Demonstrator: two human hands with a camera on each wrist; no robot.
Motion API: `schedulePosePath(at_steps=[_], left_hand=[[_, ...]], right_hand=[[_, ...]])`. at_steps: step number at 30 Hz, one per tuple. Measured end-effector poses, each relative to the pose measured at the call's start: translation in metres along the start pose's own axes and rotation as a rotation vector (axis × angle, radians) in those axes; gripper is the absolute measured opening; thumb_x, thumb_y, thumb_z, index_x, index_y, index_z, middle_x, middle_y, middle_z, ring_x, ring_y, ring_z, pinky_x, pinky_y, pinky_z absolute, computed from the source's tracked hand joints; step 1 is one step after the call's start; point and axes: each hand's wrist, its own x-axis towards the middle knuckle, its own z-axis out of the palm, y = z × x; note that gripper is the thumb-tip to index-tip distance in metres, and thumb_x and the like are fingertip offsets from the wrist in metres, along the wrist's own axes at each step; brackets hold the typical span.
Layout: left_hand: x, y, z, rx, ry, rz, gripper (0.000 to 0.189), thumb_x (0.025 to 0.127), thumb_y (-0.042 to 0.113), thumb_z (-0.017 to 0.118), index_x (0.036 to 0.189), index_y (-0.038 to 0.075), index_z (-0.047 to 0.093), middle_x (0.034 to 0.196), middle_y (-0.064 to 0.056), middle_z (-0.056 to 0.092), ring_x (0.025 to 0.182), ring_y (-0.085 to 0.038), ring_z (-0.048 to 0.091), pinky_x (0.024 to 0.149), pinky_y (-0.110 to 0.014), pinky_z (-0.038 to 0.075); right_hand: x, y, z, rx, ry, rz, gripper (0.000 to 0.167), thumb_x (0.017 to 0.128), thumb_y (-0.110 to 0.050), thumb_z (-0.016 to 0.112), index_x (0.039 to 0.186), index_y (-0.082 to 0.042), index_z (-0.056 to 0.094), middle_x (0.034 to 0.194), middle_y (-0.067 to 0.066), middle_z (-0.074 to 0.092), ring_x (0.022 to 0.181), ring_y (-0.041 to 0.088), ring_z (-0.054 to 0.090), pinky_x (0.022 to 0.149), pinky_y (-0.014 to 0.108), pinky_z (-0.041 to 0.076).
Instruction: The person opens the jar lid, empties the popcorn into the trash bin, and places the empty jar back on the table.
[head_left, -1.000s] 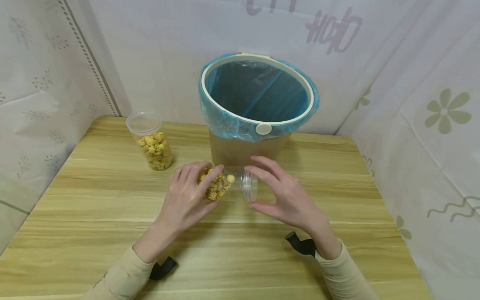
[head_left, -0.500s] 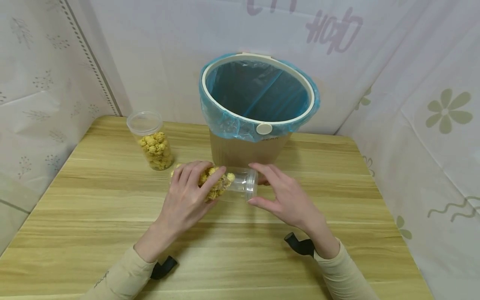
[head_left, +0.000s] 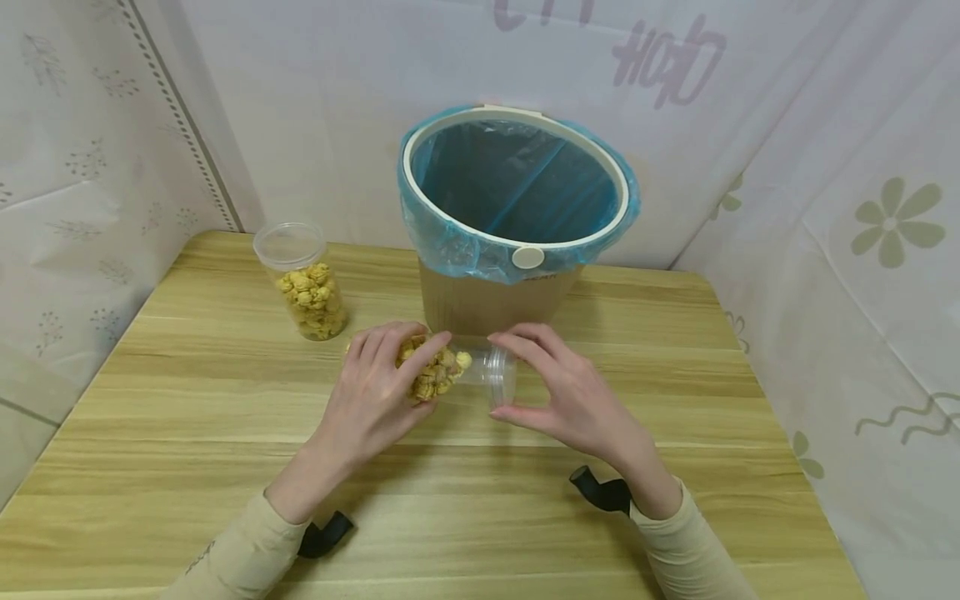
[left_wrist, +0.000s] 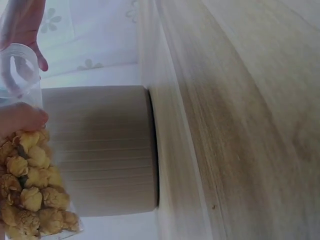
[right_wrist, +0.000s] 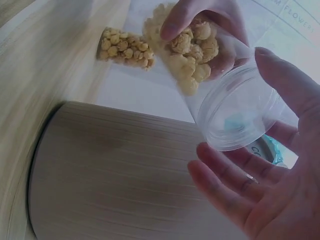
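In the head view my left hand (head_left: 378,383) grips a clear plastic jar (head_left: 474,367) part-filled with yellow popcorn (head_left: 438,373). The jar lies sideways in the hand, its lidded end toward the right. My right hand (head_left: 573,387) spans the clear screw lid (head_left: 501,377), thumb at the near edge and fingertips at the far edge. In the right wrist view the thumb sits at one side of the lid (right_wrist: 240,107), with the other fingers spread under its opposite side. The left thumb (left_wrist: 30,117) presses along the jar wall in the left wrist view.
A second lidded jar of popcorn (head_left: 311,300) stands upright at the back left of the wooden table (head_left: 465,517). Right behind the hands rises a bin (head_left: 487,304) lined with a blue bag (head_left: 450,250). Patterned cloth walls (head_left: 337,100) surround the table.
The right hand's fingers shift around the lid, from loose about it to resting at its edges. The jar turns and tilts slightly; the left hand keeps its hold.
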Motion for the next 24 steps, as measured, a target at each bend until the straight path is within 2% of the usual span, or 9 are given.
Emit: schedulePosePath(at_steps=[5,11,14,19,24], left_hand=[[0.0007,-0.0012,-0.0006,-0.072,-0.039,-0.035,0.090,0.060,0.024,0.097,0.141,0.018,0.058,0.129,-0.016,0.061,0.114,-0.037,0.059,0.097,-0.054,0.051],[0.0010,-0.0042,-0.0008,-0.172,-0.106,-0.078,0.094,0.058,0.027,0.098,0.142,0.016,0.057,0.128,-0.014,0.062,0.114,-0.033,0.059,0.099,-0.053,0.051],[0.0014,-0.0057,-0.0017,-0.214,-0.146,-0.103,0.094,0.059,0.027,0.098,0.143,0.017,0.057,0.127,-0.013,0.062,0.114,-0.032,0.059,0.097,-0.052,0.052],[0.0018,-0.0076,-0.0054,-0.292,-0.249,-0.176,0.094,0.062,0.031,0.097,0.145,0.022,0.054,0.128,-0.008,0.062,0.116,-0.027,0.060,0.094,-0.050,0.054],[0.0016,-0.0096,-0.0080,-0.345,-0.328,-0.235,0.094,0.063,0.032,0.097,0.147,0.025,0.053,0.130,-0.004,0.061,0.118,-0.024,0.059,0.096,-0.051,0.054]], right_hand=[[0.0014,0.0004,-0.0007,-0.024,0.009,-0.062,0.080,0.079,-0.034,0.090,0.148,-0.019,0.053,0.142,0.008,0.054,0.121,0.019,0.061,0.090,0.037,0.059],[0.0006,0.0011,-0.0014,-0.041,0.027,-0.142,0.076,0.077,-0.024,0.092,0.144,-0.018,0.056,0.147,0.008,0.054,0.133,0.021,0.054,0.106,0.038,0.053],[0.0006,0.0010,-0.0020,-0.033,0.040,-0.180,0.076,0.076,-0.019,0.092,0.143,-0.018,0.056,0.149,0.008,0.054,0.136,0.022,0.052,0.109,0.038,0.051],[0.0008,0.0007,-0.0030,-0.010,0.047,-0.222,0.074,0.075,-0.011,0.091,0.142,-0.017,0.058,0.149,0.010,0.054,0.136,0.025,0.052,0.107,0.041,0.053],[-0.0006,-0.0005,-0.0049,0.016,0.019,-0.194,0.072,0.077,-0.007,0.089,0.141,-0.019,0.058,0.151,0.013,0.049,0.131,0.027,0.055,0.100,0.040,0.057]])
